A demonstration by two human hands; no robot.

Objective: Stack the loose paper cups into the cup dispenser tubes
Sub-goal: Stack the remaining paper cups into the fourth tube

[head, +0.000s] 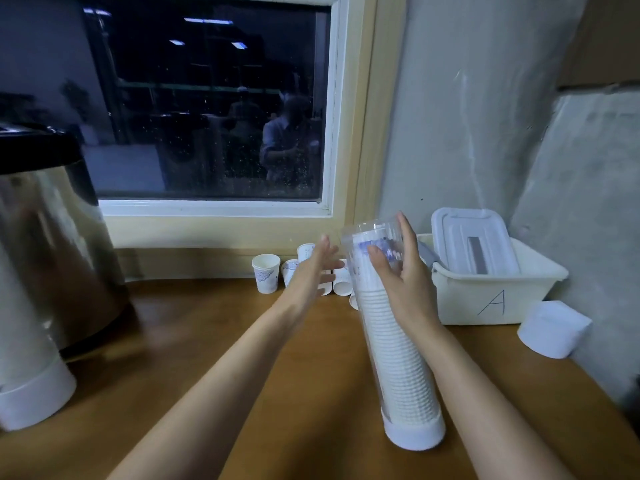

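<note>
Standing tilted on the counter [214,341], the dispenser tube [398,358] was clasped by the right hand [405,282]; the left hand [311,268] was held with fingers [329,252] straight, apart, near the loose cups [266,273].

Head-worn view, close, down onto counter [221,320]

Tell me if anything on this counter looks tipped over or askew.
Yes. Several paper cups lie tipped on their sides at the back of the counter, while one upright cup stands left of them. The dispenser tube also leans, its base on the counter, gripped by the right hand.
</note>
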